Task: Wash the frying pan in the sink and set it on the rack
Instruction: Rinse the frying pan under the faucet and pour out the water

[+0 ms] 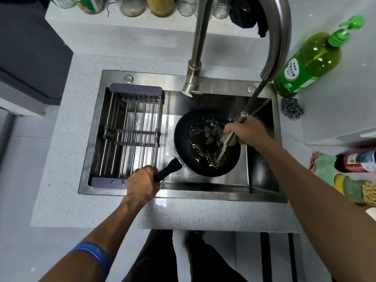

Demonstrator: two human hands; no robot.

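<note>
Both hands busy: left hand (142,183) grips frying pan (205,143) beside rack (130,135).

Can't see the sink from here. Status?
Left hand grips frying pan handle. Right hand holds spray head, water hitting pan. Rack free, nothing in the way.

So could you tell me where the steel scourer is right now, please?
In the head view, the steel scourer lies on the counter just past the sink's right rim, beside the green soap bottle.
</note>
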